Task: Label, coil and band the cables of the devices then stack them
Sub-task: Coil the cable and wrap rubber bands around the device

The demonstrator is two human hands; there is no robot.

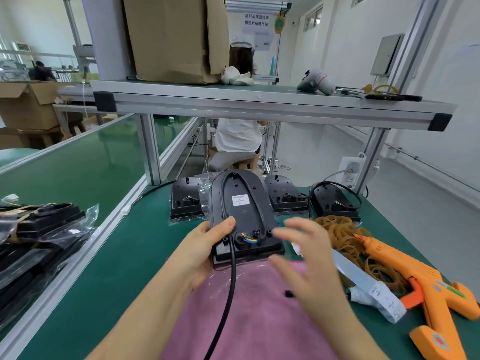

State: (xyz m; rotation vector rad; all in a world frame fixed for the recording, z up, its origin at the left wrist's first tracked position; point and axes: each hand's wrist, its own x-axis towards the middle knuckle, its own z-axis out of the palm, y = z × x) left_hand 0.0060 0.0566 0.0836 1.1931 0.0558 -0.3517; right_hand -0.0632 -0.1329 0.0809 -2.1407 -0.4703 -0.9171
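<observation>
A black device (241, 216) lies back-up over the pink cloth (254, 315), a white label (240, 200) stuck on its back. Its black cable (228, 294) runs from the port near the coloured wires down toward me. My left hand (200, 253) grips the device's left lower edge, thumb on top. My right hand (309, 258) hovers blurred just right of the device, fingers spread, holding nothing. A pile of tan rubber bands (342, 237) and a strip of white labels (371, 287) lie to the right.
Three more black devices (187, 198) (284, 194) (333, 201) stand at the back of the green table. Two orange glue guns (420, 279) lie at the right. Bagged, banded devices (39, 229) are stacked at the left. An aluminium shelf (259, 105) spans overhead; a person sits beyond.
</observation>
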